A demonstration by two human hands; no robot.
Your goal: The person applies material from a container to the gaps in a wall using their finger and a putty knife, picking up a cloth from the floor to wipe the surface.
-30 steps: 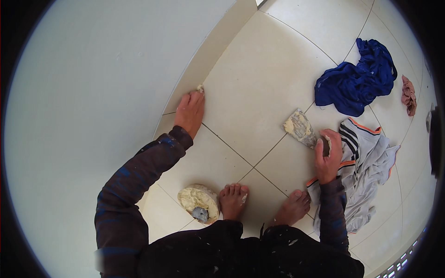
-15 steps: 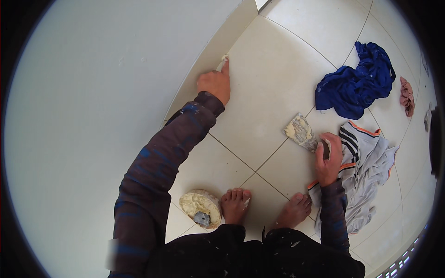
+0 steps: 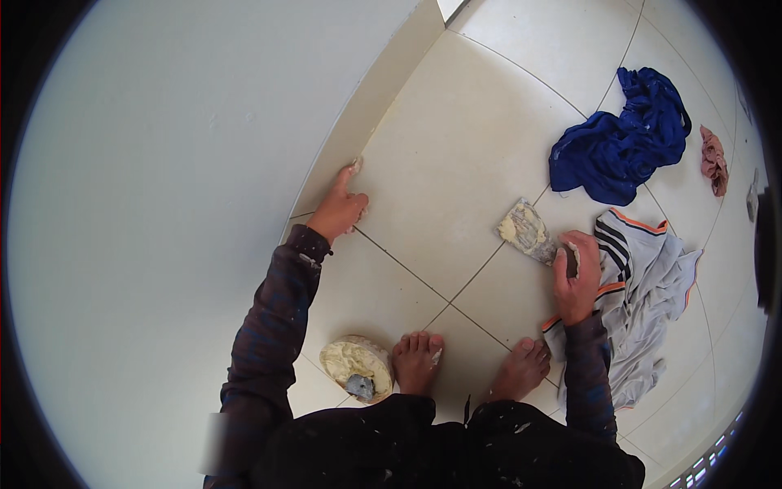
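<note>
My left hand point(image 3: 336, 212) is at the joint between the wall's skirting point(image 3: 391, 85) and the tiled floor. One finger stretches along that joint with cream putty on its tip; the others are bent, and no tool shows in them. My right hand point(image 3: 578, 285) is closed round the handle of a putty knife point(image 3: 525, 232), its wide blade smeared with cream putty and held low above the tiles. By my left foot stands a round tub point(image 3: 330, 376) of pale putty, with a grey lump or tool part point(image 3: 359, 386) in it.
A grey shirt point(image 3: 652, 277) with orange and black trim lies beside my right hand. Farther off are a crumpled blue cloth point(image 3: 623, 147) and a small pink cloth point(image 3: 713, 163). The pale wall point(image 3: 179, 228) rises on the left. My bare feet point(image 3: 418, 363) stand on the tiles.
My left hand has slid back toward me along the skirting, from farther up the joint. My right hand keeps its hold on the putty knife, nearly unmoved.
</note>
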